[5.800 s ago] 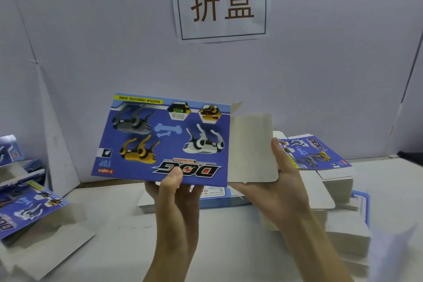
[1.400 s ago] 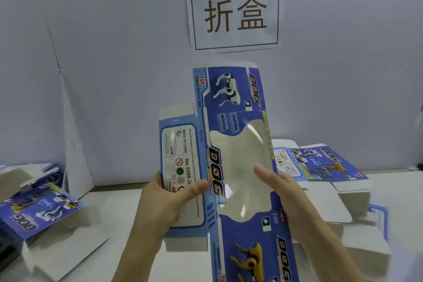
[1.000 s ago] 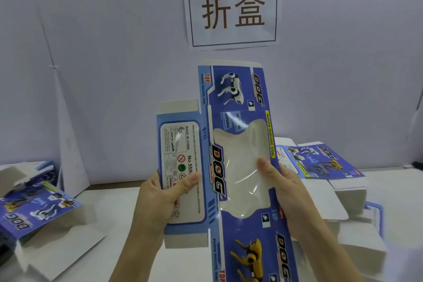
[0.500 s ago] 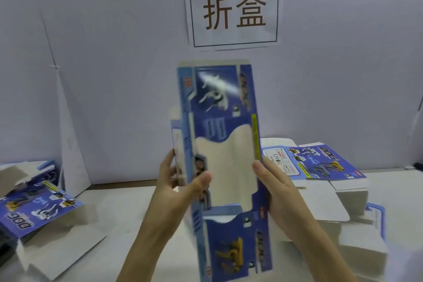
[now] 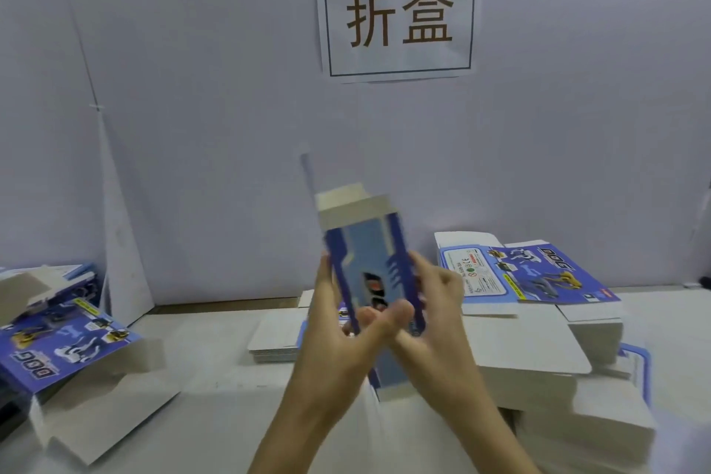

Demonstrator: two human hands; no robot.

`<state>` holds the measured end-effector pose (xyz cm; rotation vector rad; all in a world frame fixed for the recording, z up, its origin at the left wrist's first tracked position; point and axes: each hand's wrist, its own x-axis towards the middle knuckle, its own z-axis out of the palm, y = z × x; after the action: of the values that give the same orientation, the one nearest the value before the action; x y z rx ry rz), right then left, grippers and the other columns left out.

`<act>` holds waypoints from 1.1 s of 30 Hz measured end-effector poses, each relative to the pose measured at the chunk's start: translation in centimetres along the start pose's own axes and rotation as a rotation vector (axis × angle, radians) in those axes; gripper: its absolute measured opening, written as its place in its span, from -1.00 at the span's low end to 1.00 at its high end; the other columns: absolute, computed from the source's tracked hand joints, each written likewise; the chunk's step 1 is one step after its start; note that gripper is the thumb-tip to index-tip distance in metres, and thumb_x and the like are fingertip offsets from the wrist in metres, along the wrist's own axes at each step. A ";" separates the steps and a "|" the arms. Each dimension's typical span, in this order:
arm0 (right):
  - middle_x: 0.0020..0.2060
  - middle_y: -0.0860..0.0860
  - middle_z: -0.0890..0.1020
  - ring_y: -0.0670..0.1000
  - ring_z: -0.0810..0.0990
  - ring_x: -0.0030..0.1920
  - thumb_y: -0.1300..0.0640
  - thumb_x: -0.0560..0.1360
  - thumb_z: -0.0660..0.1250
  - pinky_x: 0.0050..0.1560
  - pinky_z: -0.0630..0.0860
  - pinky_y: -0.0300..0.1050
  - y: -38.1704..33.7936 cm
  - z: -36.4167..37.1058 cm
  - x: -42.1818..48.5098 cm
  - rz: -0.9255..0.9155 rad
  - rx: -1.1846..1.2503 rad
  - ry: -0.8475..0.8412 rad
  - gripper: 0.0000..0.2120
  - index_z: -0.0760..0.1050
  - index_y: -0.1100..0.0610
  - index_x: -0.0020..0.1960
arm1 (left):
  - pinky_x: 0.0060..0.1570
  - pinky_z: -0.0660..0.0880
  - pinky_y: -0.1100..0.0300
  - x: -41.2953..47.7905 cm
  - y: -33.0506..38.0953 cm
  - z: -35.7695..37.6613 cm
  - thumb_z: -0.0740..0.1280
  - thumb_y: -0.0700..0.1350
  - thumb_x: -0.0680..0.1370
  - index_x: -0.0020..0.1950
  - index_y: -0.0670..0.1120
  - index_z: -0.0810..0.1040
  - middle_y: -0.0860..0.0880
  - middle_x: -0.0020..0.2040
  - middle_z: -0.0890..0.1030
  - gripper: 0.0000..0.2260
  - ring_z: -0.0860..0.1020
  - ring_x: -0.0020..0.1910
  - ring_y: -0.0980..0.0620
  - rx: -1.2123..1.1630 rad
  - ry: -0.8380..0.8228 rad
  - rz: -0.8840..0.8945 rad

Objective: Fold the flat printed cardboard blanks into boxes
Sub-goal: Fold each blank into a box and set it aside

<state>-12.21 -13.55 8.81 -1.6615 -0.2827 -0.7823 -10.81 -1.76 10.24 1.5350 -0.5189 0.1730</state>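
Two grips, close together: I see my left hand (image 5: 334, 339) and right hand (image 5: 438, 308) each clasping the blurred blue cardboard blank (image 5: 369, 254), held upright above the table (image 5: 215, 369), before the stacked flat blanks (image 5: 538, 354)

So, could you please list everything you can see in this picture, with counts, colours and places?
partly folded blank: one, blue with grey flaps, held up at centre
flat blank piles: several, grey-white, one blue printed sheet on top, table right
thin blank pile: one, grey-white, table centre
printed boxes: count unclear, blue and grey, table left
sign: one, white with brown characters, on the wall
table: one, white, under everything
left hand: one, grips the blank's left edge
right hand: one, grips its right edge
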 end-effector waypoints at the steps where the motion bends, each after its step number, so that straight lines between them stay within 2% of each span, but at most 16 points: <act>1: 0.14 -0.14 0.36 -0.22 0.47 0.21 -0.11 0.41 0.43 0.05 0.52 -0.37 -0.1 0.2 -0.2 -0.041 0.031 -0.103 -0.45 0.35 -0.15 0.35 | -0.17 0.57 0.32 0.1 0.1 0.1 0.56 0.25 0.19 0.26 0.33 0.28 0.28 0.06 0.60 -0.27 0.61 0.04 0.27 -0.097 -0.016 -0.002; 4: 0.12 -0.09 0.54 -0.05 0.54 0.20 0.15 0.51 0.26 0.12 0.53 -0.22 -0.5 -0.3 -0.2 -0.125 0.030 -0.354 -0.70 0.57 -0.02 0.22 | -0.25 0.60 0.23 0.7 -0.3 -0.8 0.60 0.03 0.13 0.34 0.11 0.31 0.02 0.03 0.67 -0.16 0.68 -0.10 0.08 -0.250 0.167 0.019; 6: 0.02 -0.11 0.62 0.02 0.59 0.13 0.23 0.49 0.22 0.07 0.59 -0.06 -0.6 -0.5 -0.2 -0.060 0.092 -0.412 -0.74 0.63 0.08 0.07 | -0.20 0.63 0.13 0.8 -0.3 -1.6 0.56 0.05 0.10 0.43 0.07 0.24 0.00 0.00 0.68 -0.06 0.69 -0.12 0.02 -0.218 0.201 -0.012; 8: -0.05 -0.07 0.64 0.05 0.62 0.06 0.24 0.46 0.22 -0.01 0.61 -0.05 -0.6 -0.2 -0.1 -0.041 0.128 -0.263 -0.75 0.62 0.13 0.04 | -0.16 0.64 0.11 0.9 -0.4 -2.2 0.60 0.08 0.10 0.41 0.08 0.31 -0.02 0.05 0.65 -0.08 0.69 -0.09 0.00 -0.146 0.208 -0.040; 10: -0.03 -0.04 0.62 -0.01 0.60 0.02 0.20 0.44 0.26 -0.02 0.56 -0.11 -0.6 -0.2 0.2 -0.087 0.064 -0.013 -0.73 0.57 0.04 0.10 | -0.17 0.64 0.13 0.8 -0.4 -2.6 0.67 0.02 0.16 0.32 0.04 0.42 -0.03 0.03 0.67 -0.21 0.68 -0.07 -0.03 -0.115 0.178 -0.009; 12: 0.14 -0.10 0.52 -0.14 0.51 0.13 0.05 0.41 0.36 0.10 0.47 -0.26 -0.5 -1.2 0.6 -0.129 -0.056 0.149 -0.57 0.42 -0.10 0.26 | -0.25 0.62 0.17 0.8 -0.3 -3.1 0.62 0.00 0.24 0.24 0.00 0.47 -0.05 -0.01 0.69 -0.37 0.69 -0.11 -0.06 -0.163 0.142 0.006; 13: 0.24 -0.20 0.45 -0.23 0.45 0.22 -0.09 0.37 0.40 0.16 0.41 -0.36 -0.5 -2.0 0.8 -0.110 -0.084 0.142 -0.43 0.32 -0.18 0.34 | -0.28 0.61 0.18 0.8 -0.3 -3.4 0.59 -0.01 0.25 0.22 0.00 0.48 -0.05 -0.02 0.70 -0.41 0.69 -0.13 -0.08 -0.204 0.120 -0.006; 16: 0.25 -0.54 0.35 -0.49 0.35 0.23 -0.47 0.11 0.41 0.09 0.39 -0.52 -1.3 -3.6 1.1 0.113 0.026 -0.105 -0.13 0.18 -0.42 0.35 | -0.31 0.61 0.16 0.6 0.2 -3.9 0.54 0.05 0.15 0.18 0.01 0.49 -0.05 -0.04 0.70 -0.38 0.70 -0.15 -0.10 -0.265 0.054 -0.036; 17: 0.21 -0.49 0.46 -0.42 0.45 0.20 -0.46 0.10 0.43 0.03 0.47 -0.48 -1.2 -3.8 1.1 0.145 0.096 -0.191 -0.16 0.26 -0.38 0.33 | -0.30 0.61 0.18 0.5 0.4 -3.7 0.53 0.09 0.12 0.18 0.02 0.48 -0.02 -0.04 0.70 -0.35 0.70 -0.14 -0.08 -0.244 0.030 -0.030; 20: -0.02 0.01 0.71 0.05 0.70 -0.03 -0.16 0.21 0.50 -0.16 0.63 -0.15 -0.8 -4.0 0.9 0.255 0.381 -0.254 -0.44 0.54 -0.01 0.16 | -0.28 0.58 0.28 0.4 0.6 -3.1 0.64 0.05 0.16 0.17 0.05 0.43 0.07 -0.07 0.69 -0.34 0.69 -0.12 0.01 -0.122 0.003 0.020; 22: -0.15 0.06 0.73 0.05 0.72 -0.16 0.02 0.30 0.43 -0.25 0.63 -0.14 -0.5 -3.9 0.8 0.265 0.495 -0.117 -0.74 0.66 0.03 -0.02 | -0.27 0.58 0.28 0.5 0.5 -3.4 0.65 0.03 0.16 0.18 0.09 0.41 0.09 -0.05 0.68 -0.32 0.69 -0.09 0.02 -0.129 -0.027 -0.011; 24: -0.27 0.01 0.72 -0.04 0.71 -0.26 0.11 0.33 0.43 -0.31 0.59 -0.25 -0.4 -4.0 0.9 0.255 0.523 -0.014 -0.93 0.68 0.06 -0.23 | -0.29 0.59 0.27 0.7 0.4 -3.9 0.65 0.07 0.13 0.15 0.18 0.38 0.11 -0.06 0.68 -0.31 0.69 -0.09 0.06 -0.105 -0.038 -0.061; 26: -0.25 0.03 0.72 -0.02 0.71 -0.23 0.09 0.30 0.45 -0.27 0.60 -0.23 -0.1 -3.9 0.9 0.294 0.475 0.002 -0.86 0.64 0.09 -0.16 | -0.37 0.55 0.34 1.0 0.0 -4.2 0.66 0.09 0.09 0.06 0.19 0.36 0.11 -0.12 0.65 -0.33 0.67 -0.16 0.19 -0.011 0.067 -0.058; 28: -0.17 0.08 0.73 0.09 0.71 -0.16 -0.02 0.28 0.40 -0.17 0.64 -0.03 0.2 -3.5 0.9 0.370 0.407 0.010 -0.69 0.60 0.10 -0.03 | -0.43 0.51 0.40 1.1 -0.3 -4.2 0.55 0.09 0.09 0.00 0.16 0.34 0.14 -0.07 0.59 -0.41 0.63 -0.21 0.31 0.072 0.169 -0.030; 29: -0.16 0.09 0.73 0.11 0.71 -0.14 -0.05 0.28 0.38 -0.12 0.64 0.02 0.1 -3.3 0.9 0.384 0.387 0.010 -0.70 0.62 0.06 -0.05 | -0.44 0.51 0.41 1.1 -0.2 -4.2 0.53 0.07 0.11 0.00 0.15 0.34 0.14 -0.05 0.57 -0.43 0.62 -0.20 0.33 0.078 0.183 -0.027; 33: -0.12 0.03 0.73 0.06 0.71 -0.07 -0.09 0.32 0.36 -0.14 0.64 -0.09 -0.4 -3.6 1.1 0.332 0.361 -0.104 -0.82 0.66 -0.12 -0.11 | -0.31 0.59 0.28 0.8 0.4 -4.9 0.66 0.07 0.17 0.15 0.23 0.37 0.05 -0.02 0.66 -0.33 0.68 -0.08 0.11 -0.077 0.033 -0.067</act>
<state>-12.87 -17.06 10.03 -1.3609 -0.1990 -0.3703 -9.22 2.87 11.12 1.4696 -0.4429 0.1248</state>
